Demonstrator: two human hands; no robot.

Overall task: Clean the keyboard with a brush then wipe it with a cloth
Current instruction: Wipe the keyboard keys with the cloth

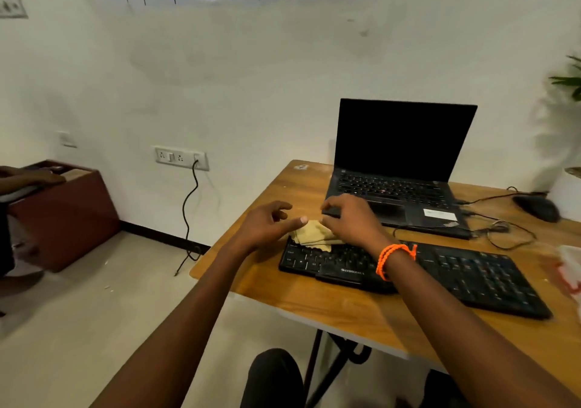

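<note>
White wall stands behind a wooden table (283, 300), and a black keyboard (471, 278) lies on the table with its long side running from left to right. One yellow cloth (314, 234) sits bunched on the far left corner of the keyboard. Both hands hang right over that corner. Fingers of the left hand (267, 222) are loose and spread, holding nothing, and its thumb tip is just beside the cloth's left edge. Fingers of the right hand (349, 216) bend down onto the cloth's right side, but I cannot tell if they pinch it. An open laptop (402, 168) sits behind the keyboard. I see no brush. Both hands look about equally near the cloth, so I think wiping comes next
</note>
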